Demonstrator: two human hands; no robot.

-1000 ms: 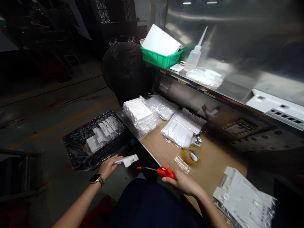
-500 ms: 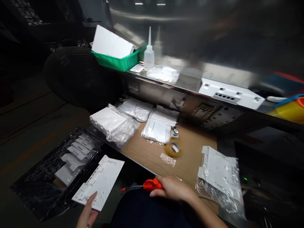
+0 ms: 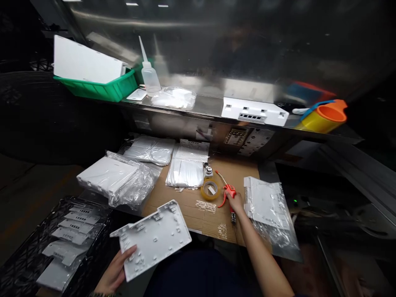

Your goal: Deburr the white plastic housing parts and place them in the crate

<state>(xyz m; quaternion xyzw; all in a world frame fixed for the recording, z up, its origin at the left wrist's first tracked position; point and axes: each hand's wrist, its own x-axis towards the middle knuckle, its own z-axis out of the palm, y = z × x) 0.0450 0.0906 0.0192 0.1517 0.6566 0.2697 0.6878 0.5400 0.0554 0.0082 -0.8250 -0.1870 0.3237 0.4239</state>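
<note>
My left hand [image 3: 115, 270] grips the left end of a white plastic panel [image 3: 157, 239], its studded side facing up, in front of the table edge. My right hand [image 3: 235, 203] is closed on a red air blow gun [image 3: 229, 190] over the cardboard, its thin nozzle pointing up and left. A roll of yellow tape [image 3: 210, 189] lies just left of the blow gun. To the right of my right hand is a bagged white panel [image 3: 267, 204].
Bagged white parts [image 3: 107, 173] and flat plastic bags [image 3: 185, 171] lie on the cardboard [image 3: 182, 210]. At lower left stands a black crate [image 3: 24, 247] of wrapped panels. The shelf holds a green bin [image 3: 108, 90], a bottle [image 3: 150, 78] and a yellow-orange cup [image 3: 323, 117].
My right hand has moved forward over the cardboard with the blow gun, whose nozzle now points away from me. My left hand has turned the panel and brought it rightward. The view has shifted right.
</note>
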